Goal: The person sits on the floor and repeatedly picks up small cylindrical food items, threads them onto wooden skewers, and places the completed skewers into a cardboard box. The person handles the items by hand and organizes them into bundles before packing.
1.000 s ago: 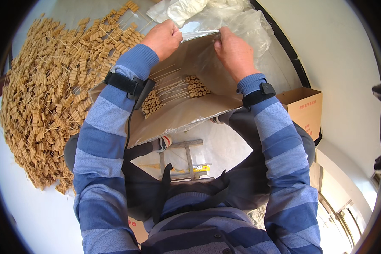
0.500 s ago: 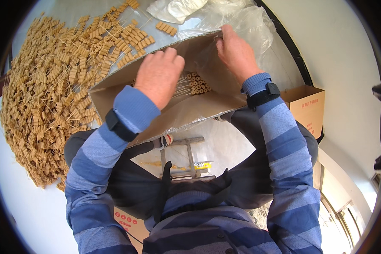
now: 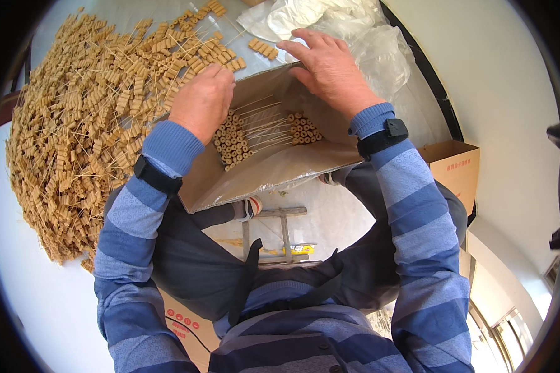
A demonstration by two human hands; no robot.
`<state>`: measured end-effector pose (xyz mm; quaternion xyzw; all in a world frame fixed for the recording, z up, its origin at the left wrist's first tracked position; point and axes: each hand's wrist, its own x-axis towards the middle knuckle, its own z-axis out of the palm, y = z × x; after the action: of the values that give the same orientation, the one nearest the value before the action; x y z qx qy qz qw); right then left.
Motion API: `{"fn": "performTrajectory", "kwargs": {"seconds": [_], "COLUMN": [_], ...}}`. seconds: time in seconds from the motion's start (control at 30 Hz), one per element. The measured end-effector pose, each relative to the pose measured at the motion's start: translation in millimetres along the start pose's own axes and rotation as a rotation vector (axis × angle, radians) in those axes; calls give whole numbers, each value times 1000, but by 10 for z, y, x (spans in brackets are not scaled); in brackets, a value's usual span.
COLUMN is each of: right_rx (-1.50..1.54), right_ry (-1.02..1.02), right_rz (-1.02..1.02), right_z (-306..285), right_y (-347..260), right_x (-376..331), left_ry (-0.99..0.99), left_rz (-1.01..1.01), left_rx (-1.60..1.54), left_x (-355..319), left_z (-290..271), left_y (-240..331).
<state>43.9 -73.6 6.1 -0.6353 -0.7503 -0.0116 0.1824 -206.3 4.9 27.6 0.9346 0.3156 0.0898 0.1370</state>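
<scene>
A cardboard box lined with clear film stands open in front of me, between my knees. Inside are two stacks of ridged tan pieces on thin sticks: a left stack and a smaller right stack, their sticks running across the middle. My left hand is closed at the box's far left rim, its fingers curled over the cardboard and the fingertips partly hidden. My right hand is at the far right rim, fingers spread and thumb apart, holding nothing.
A large heap of the same skewered pieces covers the surface at left. Crumpled clear plastic lies beyond the box. Another carton stands at right by the wall, and one below my left thigh. A wooden frame lies between my feet.
My left hand has moved left from above the box to its rim, uncovering the left stack. My right hand has shifted slightly left and its fingers have spread. The box has turned and shifted right.
</scene>
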Motion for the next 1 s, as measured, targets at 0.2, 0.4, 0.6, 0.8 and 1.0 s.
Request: {"fn": "performTrajectory", "kwargs": {"seconds": [0.2, 0.4, 0.6, 0.8, 1.0], "right_rx": [29, 95, 186, 30, 53], "right_ry": [-28, -103, -86, -120, -180], "right_rz": [-87, -120, -40, -140, -102], "right_z": [-14, -24, -170, -278, -175], "right_y": [-92, -158, 15, 164, 8], "right_x": [157, 197, 305, 258, 313], "left_ry": [20, -42, -15, -1, 35], "left_rz": [0, -8, -1, -8, -11], "left_rx": [-97, -223, -237, -269, -272], "left_x": [-9, -44, -90, -85, -75], "left_z": [-18, -63, -38, 24, 52], "left_y": [-86, -174, -183, -208, -226]}}
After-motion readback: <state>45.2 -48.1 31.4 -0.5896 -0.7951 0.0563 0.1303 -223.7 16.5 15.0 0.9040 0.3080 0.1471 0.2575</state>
